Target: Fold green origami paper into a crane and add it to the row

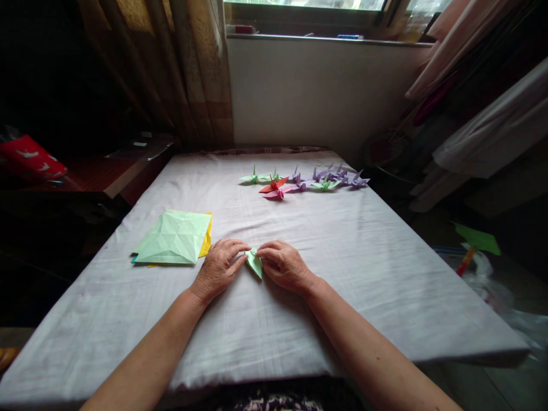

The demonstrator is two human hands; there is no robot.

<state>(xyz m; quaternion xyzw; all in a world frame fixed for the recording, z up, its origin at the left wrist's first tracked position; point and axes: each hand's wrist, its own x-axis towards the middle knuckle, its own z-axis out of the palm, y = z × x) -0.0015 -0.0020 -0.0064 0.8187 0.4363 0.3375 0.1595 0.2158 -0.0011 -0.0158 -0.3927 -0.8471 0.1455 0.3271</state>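
A small folded piece of light green paper (255, 265) lies on the cloth-covered table (363, 274), between my two hands. My left hand (221, 262) pinches its upper left edge between thumb and fingers. From the other side, my right hand (282, 264) has its curled fingers pressed on the upper right of the paper. The paper's pointed end shows between the hands and aims toward me. Part of the fold is hidden under the fingertips. Left of my left hand lies a stack of creased square sheets (173, 237), pale green on top with yellow beneath.
Several paper cranes stand toward the far side: green (254, 176), red (274, 185), pink (278, 194) and purple (358, 180). A red bag (32, 158) rests on a dark side desk at left. Clothes (492, 125) hang at right; a curtain (188, 74) hangs beside the window.
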